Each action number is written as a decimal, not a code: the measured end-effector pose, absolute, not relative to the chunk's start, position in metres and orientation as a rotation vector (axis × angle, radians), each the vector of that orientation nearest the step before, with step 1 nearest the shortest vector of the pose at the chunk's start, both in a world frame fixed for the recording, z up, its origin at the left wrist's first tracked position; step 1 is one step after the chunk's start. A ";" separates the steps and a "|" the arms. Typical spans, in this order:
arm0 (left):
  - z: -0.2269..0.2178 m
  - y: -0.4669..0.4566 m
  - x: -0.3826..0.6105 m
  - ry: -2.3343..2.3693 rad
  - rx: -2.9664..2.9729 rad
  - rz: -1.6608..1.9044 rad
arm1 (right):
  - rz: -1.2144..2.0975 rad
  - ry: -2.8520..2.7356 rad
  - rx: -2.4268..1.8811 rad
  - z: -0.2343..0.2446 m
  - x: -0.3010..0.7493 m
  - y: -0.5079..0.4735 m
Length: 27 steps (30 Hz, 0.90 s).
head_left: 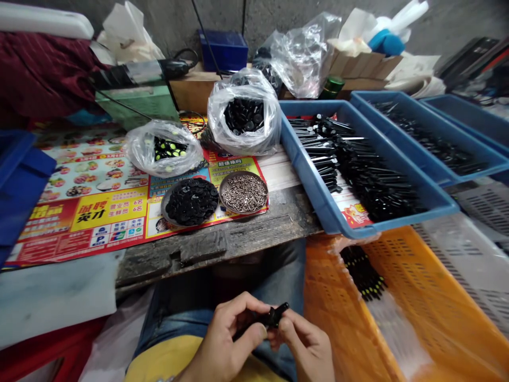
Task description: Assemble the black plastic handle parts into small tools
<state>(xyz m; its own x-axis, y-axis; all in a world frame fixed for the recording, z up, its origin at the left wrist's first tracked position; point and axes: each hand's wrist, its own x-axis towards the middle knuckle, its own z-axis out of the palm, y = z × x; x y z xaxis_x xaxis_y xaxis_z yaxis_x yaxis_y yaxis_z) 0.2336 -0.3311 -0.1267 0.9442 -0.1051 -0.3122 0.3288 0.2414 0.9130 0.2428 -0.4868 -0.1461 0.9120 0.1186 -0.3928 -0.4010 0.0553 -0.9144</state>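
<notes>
Above my lap, my left hand (234,334) is closed round a small black plastic part (274,316), thumb and forefinger pressing on it. The fingertips of my right hand (304,342) pinch the same part at its right end. Much of the part is covered by my fingers, so its exact kind is unclear. On the bench beyond my hands are a dish of flat black discs (191,200) and a dish of small metal screws (244,192). Behind them, one plastic bag holds black and yellow-green pieces (170,148), and another holds black caps (243,115).
A blue tray (314,196) of long black parts stands at the right, with further blue trays (421,132) beyond it. Below sits an orange crate (429,286) containing black parts with yellow marks (363,271). A dark blue bin (24,175) is at the left. The worn wooden bench edge (159,270) runs before my knees.
</notes>
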 end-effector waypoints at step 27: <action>-0.130 -0.333 0.232 0.231 1.287 -0.277 | 0.427 0.183 -1.349 -0.161 0.244 -0.500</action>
<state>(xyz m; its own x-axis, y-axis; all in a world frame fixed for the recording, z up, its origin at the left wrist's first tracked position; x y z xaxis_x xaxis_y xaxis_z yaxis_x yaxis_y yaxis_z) 0.2319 -0.3327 -0.1299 0.9442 -0.0737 -0.3211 0.3291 0.2547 0.9093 0.2441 -0.4996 -0.1611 0.9093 0.1921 -0.3691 -0.3998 0.1576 -0.9030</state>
